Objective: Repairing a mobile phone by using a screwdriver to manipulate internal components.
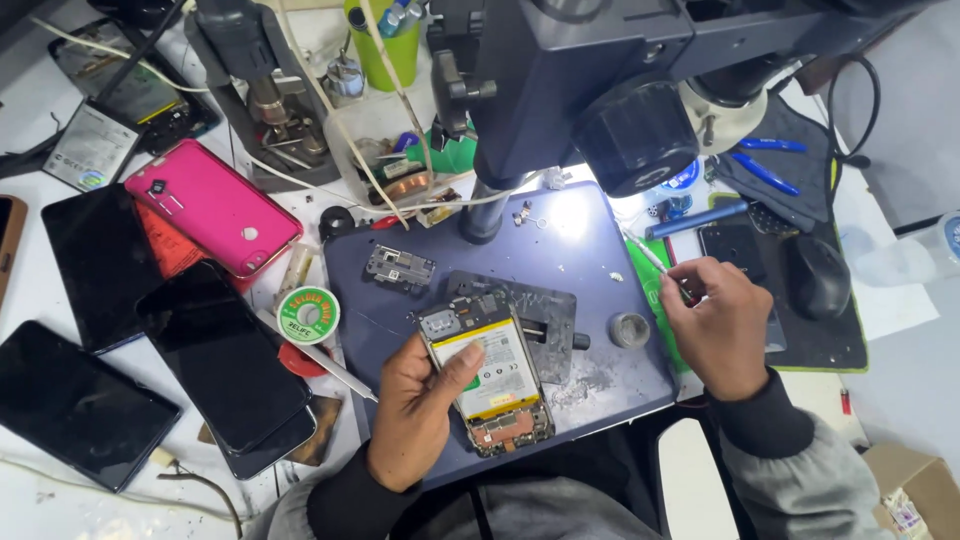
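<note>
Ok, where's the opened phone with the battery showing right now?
In the head view it sits low at centre, the opened phone gripped by the left hand over the dark blue mat, just in front of the metal holder plate.

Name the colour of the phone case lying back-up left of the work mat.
Bright pink phone case, clearest in the head view.

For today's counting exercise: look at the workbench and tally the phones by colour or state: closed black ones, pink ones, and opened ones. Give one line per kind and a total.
Closed black phones lying screen-up at the bench's left: 3
Pink phone, back up: 1
Opened phone with battery showing, held by the left hand: 1
Total: 5
</note>
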